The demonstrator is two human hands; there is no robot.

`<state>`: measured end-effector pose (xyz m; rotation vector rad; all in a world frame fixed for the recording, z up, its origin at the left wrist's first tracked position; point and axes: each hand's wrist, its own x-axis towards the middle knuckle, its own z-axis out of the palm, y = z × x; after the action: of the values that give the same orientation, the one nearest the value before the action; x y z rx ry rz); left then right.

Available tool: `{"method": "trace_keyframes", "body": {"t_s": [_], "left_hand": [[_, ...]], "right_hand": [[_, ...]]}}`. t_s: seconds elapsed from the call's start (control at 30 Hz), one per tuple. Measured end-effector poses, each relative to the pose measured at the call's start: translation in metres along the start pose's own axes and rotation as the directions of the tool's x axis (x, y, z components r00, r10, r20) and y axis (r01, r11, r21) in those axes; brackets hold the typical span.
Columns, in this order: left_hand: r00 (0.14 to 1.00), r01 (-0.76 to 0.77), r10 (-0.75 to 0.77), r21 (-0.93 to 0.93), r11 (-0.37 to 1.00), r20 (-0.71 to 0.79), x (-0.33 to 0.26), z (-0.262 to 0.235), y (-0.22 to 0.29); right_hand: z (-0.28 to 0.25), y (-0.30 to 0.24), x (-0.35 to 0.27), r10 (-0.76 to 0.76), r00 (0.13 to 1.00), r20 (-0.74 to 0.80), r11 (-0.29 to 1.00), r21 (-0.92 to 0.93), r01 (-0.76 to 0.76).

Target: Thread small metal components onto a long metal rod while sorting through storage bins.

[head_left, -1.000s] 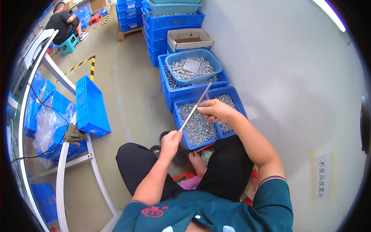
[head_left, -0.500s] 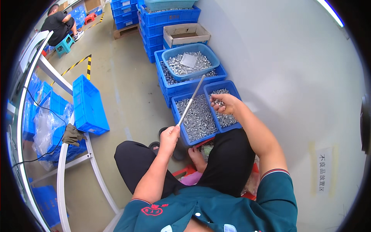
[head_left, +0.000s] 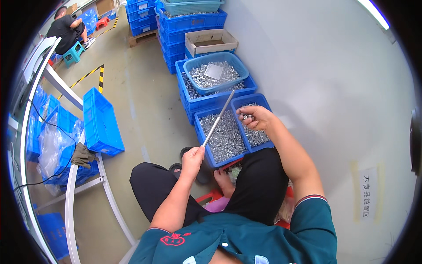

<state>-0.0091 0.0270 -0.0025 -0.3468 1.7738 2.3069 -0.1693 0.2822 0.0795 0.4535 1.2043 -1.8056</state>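
Observation:
My left hand (head_left: 192,162) is closed around the lower end of a thin silver metal rod (head_left: 218,119), which slants up and away over the bins. The rod seems thicker and brighter along its middle, possibly from parts threaded on it. My right hand (head_left: 256,118) has its fingers curled round a small shiny metal part with a hole (head_left: 247,117), its exact kind too small to tell. Beneath the rod lies a blue bin (head_left: 206,152) full of small silver metal parts (head_left: 225,140). Under my right hand is a narrower blue bin (head_left: 265,100) with similar parts.
Beyond stands a blue crate (head_left: 187,99) bearing a light-blue basket (head_left: 193,79) of metal parts. An open carton (head_left: 231,42) and stacked blue crates (head_left: 173,44) are farther back. A white frame (head_left: 70,207) is at left, a wall (head_left: 334,88) at right. Another person (head_left: 66,31) sits far left.
My right hand has shifted slightly left and turned, so the small metal part in its fingers shows more clearly. The rod and my left hand are nearly unmoved.

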Motion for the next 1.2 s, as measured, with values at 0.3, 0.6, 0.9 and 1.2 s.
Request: {"method": "trace_keyframes", "body": {"t_s": [0.3, 0.6, 0.9, 1.2], "left_hand": [[0.995, -0.096, 0.098, 0.112, 0.989, -0.014, 0.002, -0.005, -0.011], [0.987, -0.158, 0.160, 0.156, 0.975, 0.005, 0.000, -0.002, -0.009], [0.987, -0.159, 0.157, 0.219, 0.963, 0.026, -0.006, -0.002, -0.004], [0.971, -0.231, 0.238, 0.297, 0.927, 0.011, 0.000, -0.007, -0.016]], "right_hand": [[0.012, -0.003, -0.009, -0.174, 0.984, 0.040, 0.985, 0.002, 0.174], [0.013, -0.002, -0.011, -0.275, 0.953, 0.124, 0.961, -0.003, 0.278], [0.019, -0.003, -0.017, -0.383, 0.923, 0.024, 0.918, 0.126, 0.377], [0.034, -0.005, -0.018, -0.464, 0.885, -0.028, 0.886, -0.032, 0.463]]}}
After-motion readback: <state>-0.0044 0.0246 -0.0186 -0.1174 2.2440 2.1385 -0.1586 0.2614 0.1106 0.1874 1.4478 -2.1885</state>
